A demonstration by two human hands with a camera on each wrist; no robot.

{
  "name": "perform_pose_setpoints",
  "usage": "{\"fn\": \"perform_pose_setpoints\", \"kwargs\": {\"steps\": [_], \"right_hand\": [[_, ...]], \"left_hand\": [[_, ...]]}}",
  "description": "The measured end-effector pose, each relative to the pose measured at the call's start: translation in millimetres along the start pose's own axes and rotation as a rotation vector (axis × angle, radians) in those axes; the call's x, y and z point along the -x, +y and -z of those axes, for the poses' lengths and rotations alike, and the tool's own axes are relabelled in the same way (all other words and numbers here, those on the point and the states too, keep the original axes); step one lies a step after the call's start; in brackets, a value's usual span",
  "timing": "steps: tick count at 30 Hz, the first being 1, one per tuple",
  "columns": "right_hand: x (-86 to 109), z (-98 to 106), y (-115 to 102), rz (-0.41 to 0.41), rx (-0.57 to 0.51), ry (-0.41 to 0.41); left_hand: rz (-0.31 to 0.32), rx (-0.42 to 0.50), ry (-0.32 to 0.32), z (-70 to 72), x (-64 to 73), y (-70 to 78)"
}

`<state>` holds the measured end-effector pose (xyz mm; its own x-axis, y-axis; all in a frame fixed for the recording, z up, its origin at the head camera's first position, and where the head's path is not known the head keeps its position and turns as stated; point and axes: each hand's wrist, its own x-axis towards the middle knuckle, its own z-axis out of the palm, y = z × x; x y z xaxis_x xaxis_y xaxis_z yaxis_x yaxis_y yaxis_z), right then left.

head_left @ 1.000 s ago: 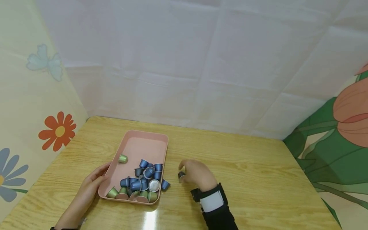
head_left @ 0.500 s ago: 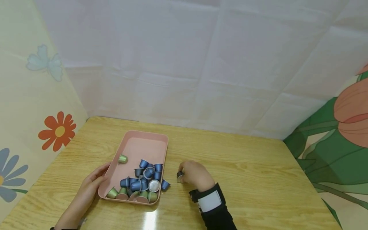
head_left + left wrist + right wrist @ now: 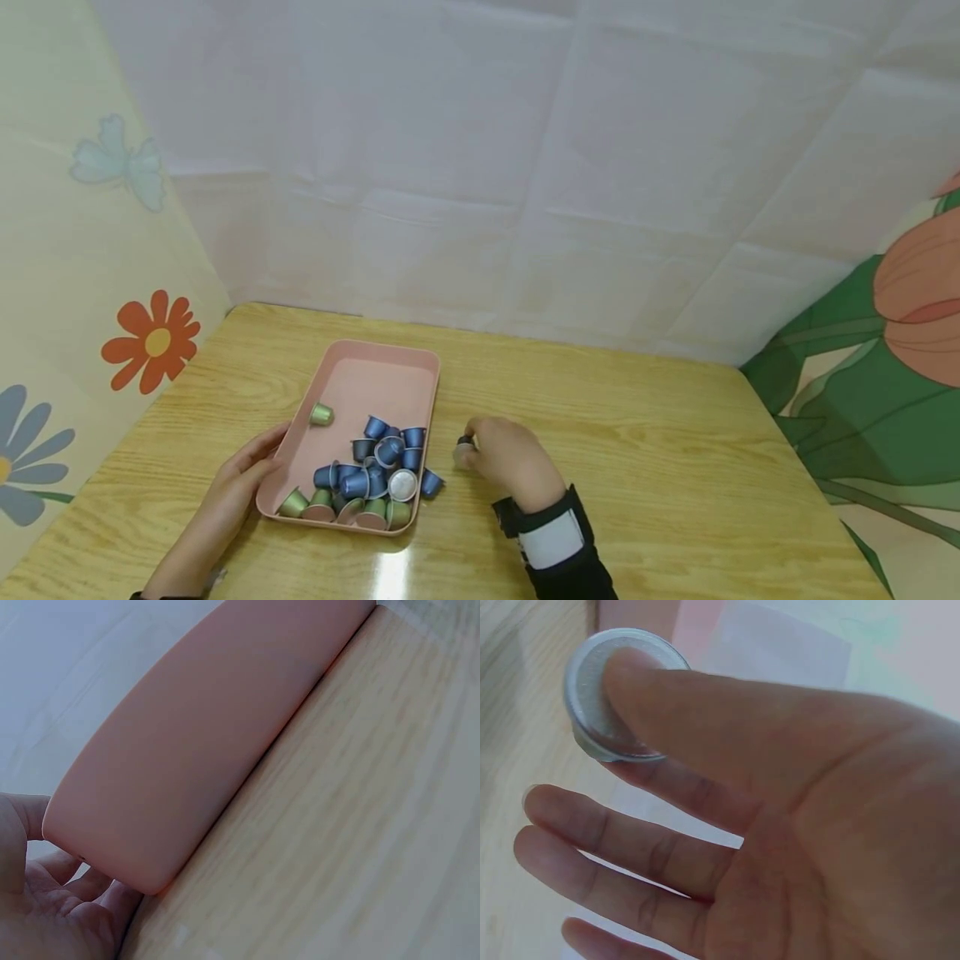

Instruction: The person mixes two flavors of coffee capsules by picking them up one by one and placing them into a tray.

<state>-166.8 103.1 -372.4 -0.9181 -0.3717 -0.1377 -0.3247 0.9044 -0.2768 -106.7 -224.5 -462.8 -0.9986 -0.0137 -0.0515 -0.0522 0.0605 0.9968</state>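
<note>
My left hand (image 3: pixel 243 475) grips the near left side of a pink tray (image 3: pixel 375 379); in the left wrist view its thumb lies at the rim and the fingers (image 3: pixel 90 885) reach under the corner. Between thumb and index finger, my right hand (image 3: pixel 513 458) pinches a dark coffee capsule (image 3: pixel 464 447) to the right of the tray. The right wrist view shows that capsule's silver foil lid (image 3: pixel 592 682) under the thumb, the other fingers spread. Blue capsules (image 3: pixel 388 451) and green capsules (image 3: pixel 293 502) lie heaped in the tray's near half.
A single blue capsule (image 3: pixel 432 483) lies on the wooden table (image 3: pixel 637 433), right against the tray's right wall. One green capsule (image 3: pixel 322 414) rests apart at the tray's left side. A white sheet (image 3: pixel 480 167) hangs behind the table, with patterned panels at both sides.
The right hand has turned and shifted slightly left with the capsule, whose lid now faces more toward the head camera. The left hand and tray have stayed in place.
</note>
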Motion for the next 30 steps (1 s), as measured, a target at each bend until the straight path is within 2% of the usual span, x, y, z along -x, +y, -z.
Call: {"fn": "perform_pose_setpoints", "kwargs": {"steps": [6, 13, 19, 25, 30], "right_hand": [[5.8, 7, -11, 0.008, 0.003, 0.023], [8.4, 6, -22, 0.069, 0.034, 0.071], [10.3, -1, -34, 0.182, 0.114, 0.123], [13.0, -8, -49, 0.349, 0.172, 0.178], [14.6, -15, -62, 0.431, 0.226, 0.161]], "left_hand": [[0.025, -0.018, 0.000, 0.2, -0.9, 0.4], [0.016, -0.018, -0.005, -0.3, -0.4, 0.6], [0.012, -0.015, -0.003, 0.1, -0.3, 0.9], [-0.003, 0.006, -0.005, -0.7, 0.2, 0.7], [-0.002, 0.013, -0.004, -0.8, 0.2, 0.4]]}}
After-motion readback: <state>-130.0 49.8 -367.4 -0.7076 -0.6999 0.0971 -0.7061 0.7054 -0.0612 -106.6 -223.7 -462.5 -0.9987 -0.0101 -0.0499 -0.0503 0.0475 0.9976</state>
